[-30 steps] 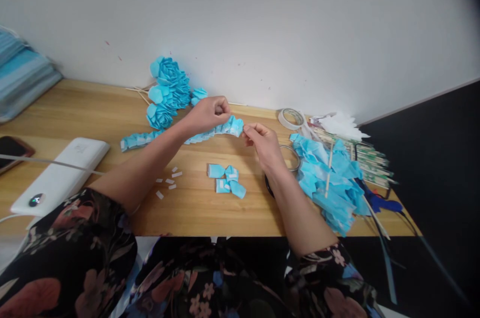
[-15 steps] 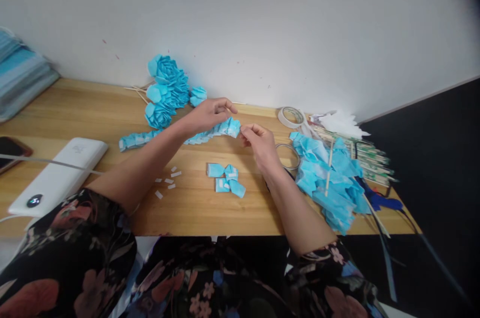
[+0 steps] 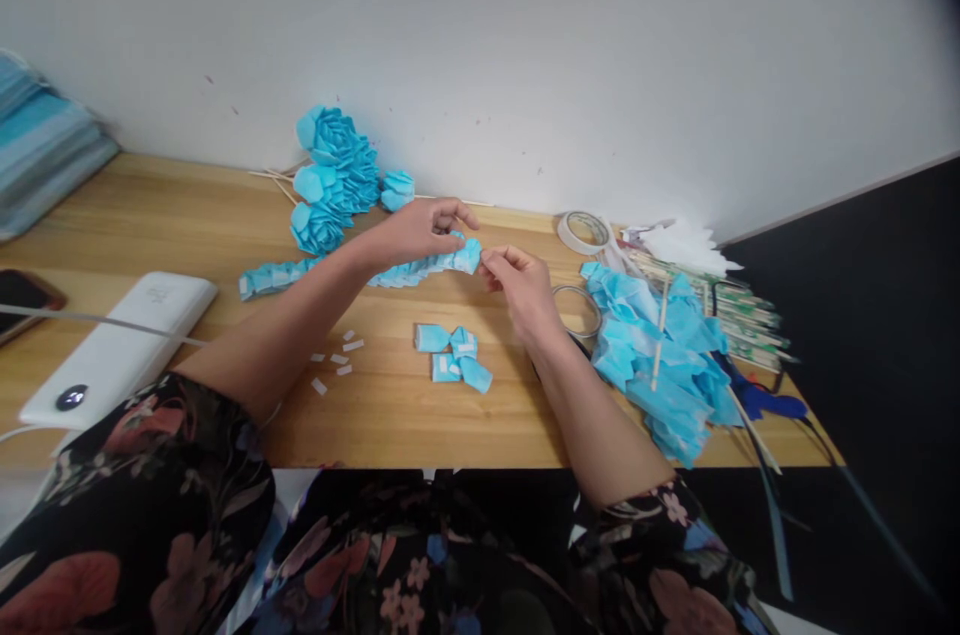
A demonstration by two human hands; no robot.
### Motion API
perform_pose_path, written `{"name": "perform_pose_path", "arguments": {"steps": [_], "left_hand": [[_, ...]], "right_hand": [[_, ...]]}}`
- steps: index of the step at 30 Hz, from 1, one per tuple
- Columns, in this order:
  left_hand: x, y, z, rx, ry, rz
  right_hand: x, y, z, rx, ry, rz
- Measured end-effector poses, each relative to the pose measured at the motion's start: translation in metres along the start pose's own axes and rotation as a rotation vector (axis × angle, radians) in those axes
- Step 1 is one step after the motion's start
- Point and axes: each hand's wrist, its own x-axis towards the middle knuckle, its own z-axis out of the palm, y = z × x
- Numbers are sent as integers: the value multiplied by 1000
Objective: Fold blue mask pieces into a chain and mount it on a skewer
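A row of overlapping light-blue folded pieces (image 3: 409, 273) lies on the wooden table, partly hidden under my left forearm. My left hand (image 3: 442, 220) rests over its right end, thumb on the blue material, other fingers loosely apart. Just right of that end, my right hand (image 3: 501, 267) has thumb and index finger pinched; whatever lies between the fingertips is too small to make out. Nearer to me are several loose blue pieces (image 3: 433, 338) with white strips on some. Small white strips (image 3: 339, 359) are scattered to their left.
Blue paper flowers (image 3: 330, 180) on sticks lie at the back left. A power bank (image 3: 124, 345), a phone (image 3: 26, 305) and stacked blue sheets (image 3: 45, 155) are at the left. Tape rolls (image 3: 583, 233), crumpled blue material (image 3: 645, 345) and green-white wrapped sticks (image 3: 750, 320) lie right.
My left thumb has come down slightly onto the right end of the blue row. My right hand stays almost where it was.
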Motion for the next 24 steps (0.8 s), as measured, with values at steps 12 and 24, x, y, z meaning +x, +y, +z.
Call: {"name": "perform_pose_path", "arguments": {"steps": [12,24], "left_hand": [[4,-5,5,-56,124,20],[5,-4,12,-24,82,23]], "right_hand": [[-8,0,10,79,-170,13],[-10,7,17,85,-161,18]]}}
